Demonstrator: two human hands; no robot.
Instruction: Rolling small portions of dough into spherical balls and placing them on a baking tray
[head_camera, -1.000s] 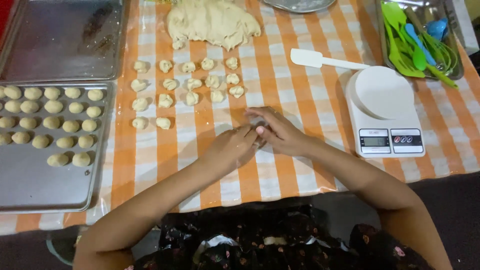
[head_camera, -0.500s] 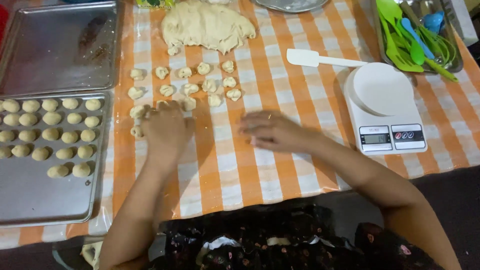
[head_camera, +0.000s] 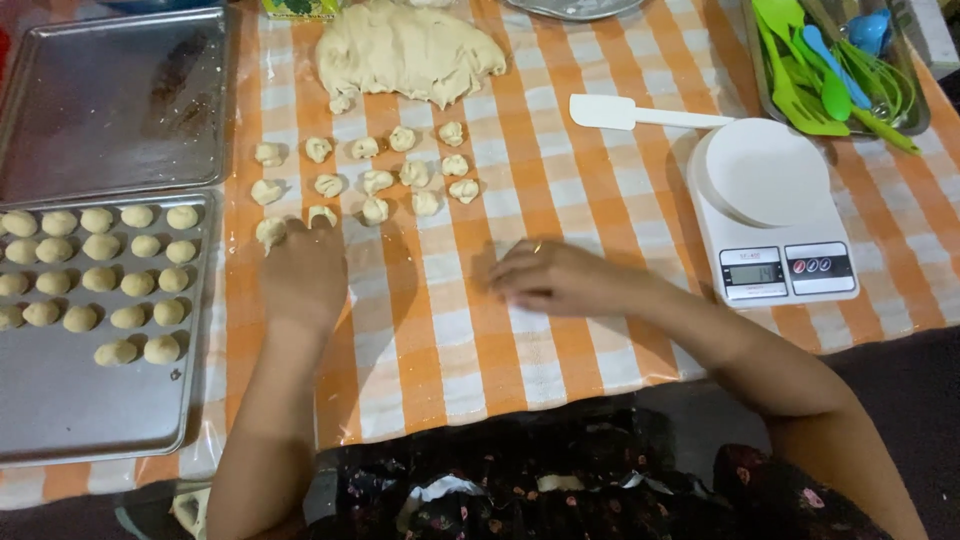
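My left hand (head_camera: 303, 272) reaches forward on the orange-checked cloth. Its fingertips touch the nearest small dough pieces (head_camera: 270, 232), at the front-left corner of a cluster of several pieces (head_camera: 400, 172); its fingers hide whether one is gripped. My right hand (head_camera: 555, 276) lies palm down on the cloth at the middle, fingers together, and anything under the palm is hidden. A large lump of dough (head_camera: 405, 52) sits behind the cluster. Left of my left hand, a metal tray (head_camera: 90, 410) holds several rolled dough balls (head_camera: 100, 275).
A second metal tray (head_camera: 115, 100) lies at the back left. A white kitchen scale (head_camera: 770, 215) stands to the right, with a white spatula (head_camera: 640, 112) behind it. A tray of green and blue utensils (head_camera: 835, 60) sits at the back right.
A second ago both hands were together at the middle of the cloth. My left hand has since moved left to the dough pieces, while my right hand stayed and flattened on the cloth.
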